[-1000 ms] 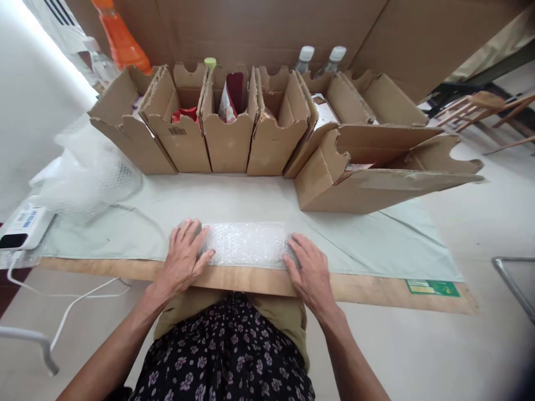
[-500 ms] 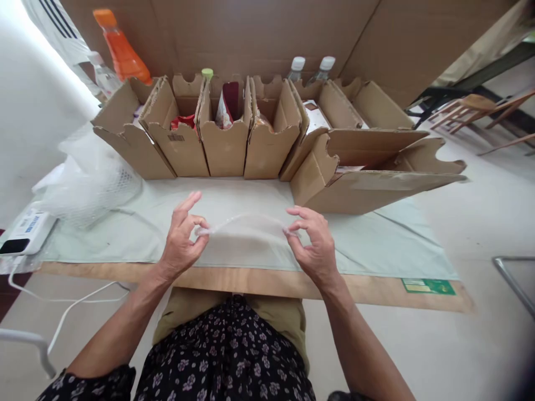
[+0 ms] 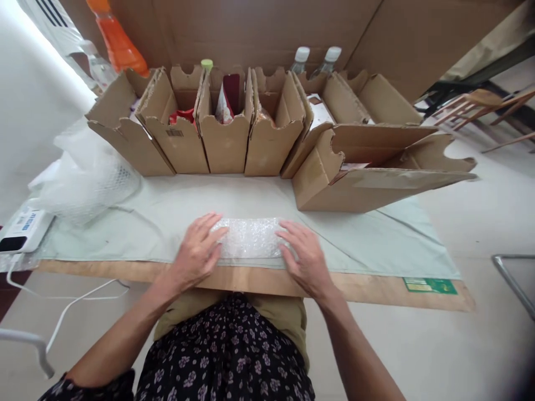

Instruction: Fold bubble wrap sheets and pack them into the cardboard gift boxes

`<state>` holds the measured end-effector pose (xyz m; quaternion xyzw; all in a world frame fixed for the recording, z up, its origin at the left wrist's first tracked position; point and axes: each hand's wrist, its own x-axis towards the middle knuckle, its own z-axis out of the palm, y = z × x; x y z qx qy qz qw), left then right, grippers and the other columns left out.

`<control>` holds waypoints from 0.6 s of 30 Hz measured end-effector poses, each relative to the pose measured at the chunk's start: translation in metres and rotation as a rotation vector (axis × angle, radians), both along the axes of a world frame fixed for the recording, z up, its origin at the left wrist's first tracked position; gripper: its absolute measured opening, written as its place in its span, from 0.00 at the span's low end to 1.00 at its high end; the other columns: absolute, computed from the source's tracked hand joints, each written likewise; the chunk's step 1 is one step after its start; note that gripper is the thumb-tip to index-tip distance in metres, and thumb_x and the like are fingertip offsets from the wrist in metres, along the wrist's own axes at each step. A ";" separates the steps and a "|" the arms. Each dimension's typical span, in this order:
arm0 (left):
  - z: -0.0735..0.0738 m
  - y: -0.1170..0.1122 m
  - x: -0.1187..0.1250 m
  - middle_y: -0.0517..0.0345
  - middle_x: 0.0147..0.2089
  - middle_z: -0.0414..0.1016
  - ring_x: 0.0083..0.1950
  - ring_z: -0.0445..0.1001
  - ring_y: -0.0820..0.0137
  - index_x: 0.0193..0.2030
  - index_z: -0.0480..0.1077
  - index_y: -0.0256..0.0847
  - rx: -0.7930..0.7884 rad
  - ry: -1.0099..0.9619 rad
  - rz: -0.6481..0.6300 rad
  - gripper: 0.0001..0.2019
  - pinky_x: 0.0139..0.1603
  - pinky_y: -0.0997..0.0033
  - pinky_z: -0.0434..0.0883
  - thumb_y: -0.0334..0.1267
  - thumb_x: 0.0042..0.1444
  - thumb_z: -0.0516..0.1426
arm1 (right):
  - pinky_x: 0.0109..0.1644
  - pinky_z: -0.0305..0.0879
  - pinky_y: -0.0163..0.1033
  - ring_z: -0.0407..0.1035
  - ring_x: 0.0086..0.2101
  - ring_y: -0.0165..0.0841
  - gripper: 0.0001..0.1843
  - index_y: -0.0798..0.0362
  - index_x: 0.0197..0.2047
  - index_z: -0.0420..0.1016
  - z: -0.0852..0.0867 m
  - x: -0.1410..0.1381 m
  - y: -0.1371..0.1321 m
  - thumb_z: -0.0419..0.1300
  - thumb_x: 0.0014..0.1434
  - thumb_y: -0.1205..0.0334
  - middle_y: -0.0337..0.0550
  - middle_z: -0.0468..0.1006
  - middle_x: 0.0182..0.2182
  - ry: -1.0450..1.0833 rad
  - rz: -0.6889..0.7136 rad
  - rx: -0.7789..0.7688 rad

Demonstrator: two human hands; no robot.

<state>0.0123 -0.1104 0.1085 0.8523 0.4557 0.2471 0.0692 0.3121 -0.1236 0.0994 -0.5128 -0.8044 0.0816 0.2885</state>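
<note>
1. The wrap (image 3: 251, 238), a clear bubbled sheet, lay on the cloth (image 3: 234, 195) near the front edge of the table (image 3: 251, 279), between both hands.
2. The left hand (image 3: 199, 245) was positioned at the left end of the wrap. Its fingers were extended and spread, released, with fingertips over the sheet and the thumb apart.
3. The right hand (image 3: 304, 253) was positioned at the right end. Its fingers were likewise extended and released, the thumb apart (fingertip pressure could not be told).
4. The boxes (image 3: 228, 147) stood in a row behind the wrap, well apart from the hands.
5. The front box (image 3: 376, 189) stood crosswise before the row's right end.
6. The plastic bundle (image 3: 87, 181) rested at left, near the white device (image 3: 27, 227).
</note>
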 end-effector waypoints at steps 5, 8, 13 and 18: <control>-0.026 0.002 0.015 0.45 0.78 0.61 0.80 0.55 0.51 0.73 0.64 0.43 -0.181 0.301 -0.128 0.26 0.78 0.40 0.53 0.42 0.71 0.54 | 0.66 0.65 0.53 0.67 0.66 0.45 0.22 0.52 0.65 0.75 -0.017 -0.012 0.006 0.54 0.73 0.58 0.51 0.73 0.67 -0.284 0.178 -0.073; -0.031 -0.004 -0.008 0.47 0.79 0.59 0.81 0.54 0.52 0.74 0.64 0.45 -0.211 0.302 -0.133 0.25 0.79 0.40 0.52 0.45 0.73 0.52 | 0.62 0.66 0.54 0.69 0.64 0.47 0.22 0.53 0.63 0.76 -0.027 0.030 -0.012 0.50 0.75 0.55 0.53 0.77 0.64 -0.319 -0.144 -0.021; -0.021 0.006 -0.004 0.42 0.72 0.70 0.77 0.62 0.50 0.63 0.74 0.41 -0.128 0.158 0.007 0.19 0.76 0.40 0.57 0.41 0.72 0.51 | 0.61 0.65 0.52 0.71 0.62 0.47 0.20 0.54 0.60 0.76 -0.021 0.038 -0.015 0.51 0.74 0.54 0.55 0.80 0.59 -0.210 -0.337 0.090; -0.017 0.029 0.017 0.34 0.70 0.70 0.75 0.62 0.39 0.52 0.77 0.36 -0.228 0.157 0.200 0.15 0.72 0.35 0.63 0.36 0.59 0.62 | 0.56 0.67 0.53 0.74 0.56 0.50 0.13 0.54 0.46 0.79 -0.021 -0.008 0.017 0.56 0.70 0.57 0.58 0.82 0.55 -0.135 -0.334 0.040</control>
